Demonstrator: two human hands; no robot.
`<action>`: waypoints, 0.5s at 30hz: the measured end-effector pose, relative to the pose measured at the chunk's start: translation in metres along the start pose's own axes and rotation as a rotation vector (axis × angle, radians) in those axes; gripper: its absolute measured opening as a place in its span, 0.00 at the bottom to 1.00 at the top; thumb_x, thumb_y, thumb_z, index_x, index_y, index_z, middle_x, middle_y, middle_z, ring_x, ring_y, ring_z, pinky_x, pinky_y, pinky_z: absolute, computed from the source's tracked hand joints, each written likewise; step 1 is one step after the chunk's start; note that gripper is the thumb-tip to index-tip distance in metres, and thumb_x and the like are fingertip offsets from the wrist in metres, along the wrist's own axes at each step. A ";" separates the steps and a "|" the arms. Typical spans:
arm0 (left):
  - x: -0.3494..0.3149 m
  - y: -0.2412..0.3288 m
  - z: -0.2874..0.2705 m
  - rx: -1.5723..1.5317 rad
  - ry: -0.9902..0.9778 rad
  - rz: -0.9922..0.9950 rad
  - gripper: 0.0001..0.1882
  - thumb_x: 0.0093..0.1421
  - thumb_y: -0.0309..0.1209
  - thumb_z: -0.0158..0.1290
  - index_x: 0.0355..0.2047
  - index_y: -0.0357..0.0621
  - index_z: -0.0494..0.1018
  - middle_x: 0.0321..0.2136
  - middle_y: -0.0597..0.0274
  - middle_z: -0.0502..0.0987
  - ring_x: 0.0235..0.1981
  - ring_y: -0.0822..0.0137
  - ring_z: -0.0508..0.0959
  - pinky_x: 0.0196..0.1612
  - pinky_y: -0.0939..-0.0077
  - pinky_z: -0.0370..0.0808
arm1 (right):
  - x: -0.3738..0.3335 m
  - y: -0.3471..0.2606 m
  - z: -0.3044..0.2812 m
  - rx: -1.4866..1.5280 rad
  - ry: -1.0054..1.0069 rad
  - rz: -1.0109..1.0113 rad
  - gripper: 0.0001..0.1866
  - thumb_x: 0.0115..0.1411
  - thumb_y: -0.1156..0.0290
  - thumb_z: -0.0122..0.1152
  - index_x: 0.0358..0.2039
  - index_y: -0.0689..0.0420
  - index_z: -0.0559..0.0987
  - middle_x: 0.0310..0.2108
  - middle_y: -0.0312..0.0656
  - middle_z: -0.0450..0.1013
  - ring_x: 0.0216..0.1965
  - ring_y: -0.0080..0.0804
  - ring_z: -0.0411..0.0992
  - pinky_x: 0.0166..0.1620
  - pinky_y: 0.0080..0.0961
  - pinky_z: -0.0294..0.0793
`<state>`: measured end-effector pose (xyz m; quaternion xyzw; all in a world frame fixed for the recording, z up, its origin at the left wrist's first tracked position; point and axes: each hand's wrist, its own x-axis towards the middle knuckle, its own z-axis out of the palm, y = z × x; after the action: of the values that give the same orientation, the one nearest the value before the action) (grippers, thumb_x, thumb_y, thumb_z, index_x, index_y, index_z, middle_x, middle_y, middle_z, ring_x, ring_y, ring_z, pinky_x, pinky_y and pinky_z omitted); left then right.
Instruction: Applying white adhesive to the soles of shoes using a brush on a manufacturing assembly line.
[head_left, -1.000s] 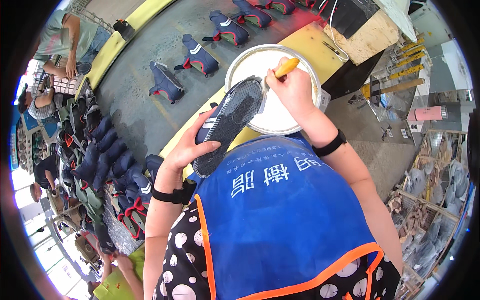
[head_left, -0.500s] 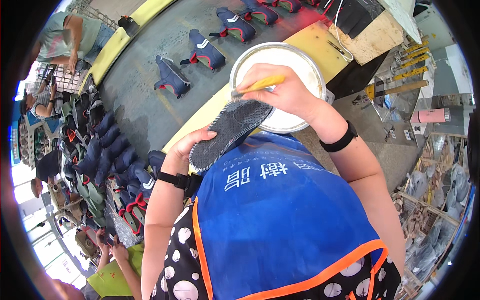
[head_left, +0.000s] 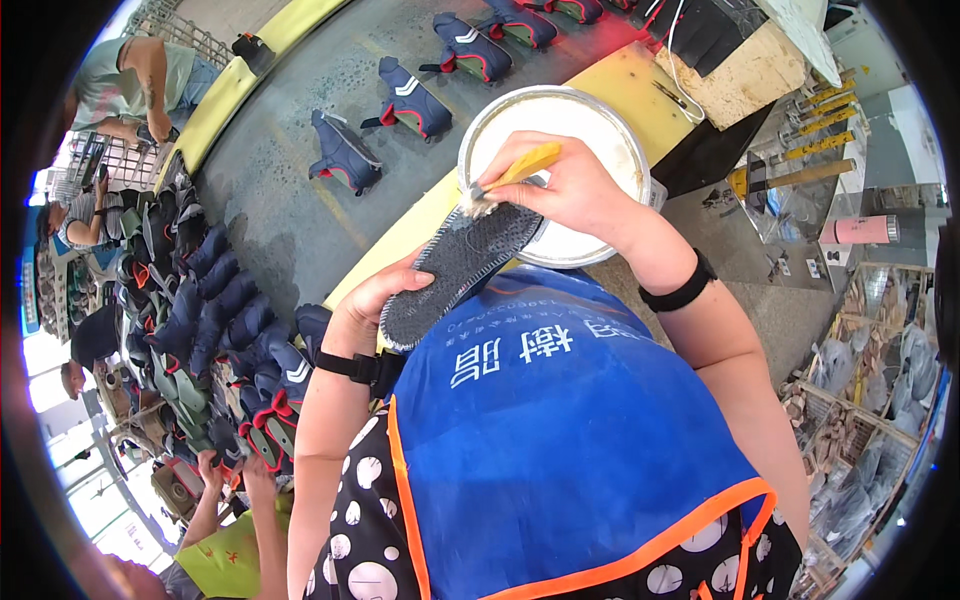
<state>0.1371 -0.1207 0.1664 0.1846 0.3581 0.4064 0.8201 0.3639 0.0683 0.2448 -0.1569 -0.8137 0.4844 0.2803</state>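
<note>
My left hand [head_left: 385,290] grips the near end of a dark shoe upper [head_left: 450,262], its stitched bottom turned up and edged with pale stitching. The thumb lies on the bottom; the other fingers are hidden beneath. In my right hand [head_left: 570,185] is a brush with a yellow handle [head_left: 530,162]. Its pale bristles [head_left: 474,203] touch the edge of the bottom near the far end. Under and behind my right hand stands a round metal-rimmed bucket [head_left: 625,130] with white contents.
Several navy shoe uppers with red trim [head_left: 415,100] lie on a grey conveyor belt [head_left: 290,180] with yellow edges. More shoes [head_left: 215,300] are heaped at the left, where other people work. A wire rack with bagged goods [head_left: 860,400] stands at the right.
The brush handle has tilted more upright, and its bristles have moved slightly down the edge of the bottom. My left hand stays almost in place.
</note>
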 end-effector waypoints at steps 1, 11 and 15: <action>0.000 0.000 0.002 0.019 -0.015 0.033 0.45 0.54 0.38 0.58 0.69 0.35 0.53 0.61 0.50 0.68 0.60 0.62 0.71 0.64 0.71 0.65 | -0.001 0.003 0.002 0.021 -0.011 0.111 0.06 0.55 0.72 0.69 0.33 0.58 0.83 0.30 0.39 0.80 0.32 0.31 0.78 0.40 0.26 0.75; -0.013 -0.009 -0.017 0.047 0.061 0.194 0.44 0.57 0.35 0.56 0.71 0.38 0.50 0.63 0.52 0.65 0.63 0.62 0.67 0.66 0.70 0.61 | -0.001 0.017 0.016 -0.409 0.256 0.351 0.12 0.57 0.62 0.66 0.28 0.60 0.79 0.22 0.46 0.77 0.24 0.40 0.77 0.31 0.33 0.74; -0.012 -0.025 -0.039 -0.031 0.219 0.313 0.40 0.60 0.34 0.54 0.70 0.40 0.52 0.61 0.53 0.68 0.60 0.62 0.71 0.63 0.70 0.67 | -0.003 0.009 0.047 -0.225 0.113 0.337 0.13 0.59 0.68 0.65 0.24 0.61 0.73 0.18 0.43 0.73 0.21 0.32 0.74 0.28 0.31 0.72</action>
<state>0.1168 -0.1453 0.1302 0.1798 0.4059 0.5521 0.7057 0.3371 0.0382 0.2187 -0.3481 -0.8079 0.4210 0.2212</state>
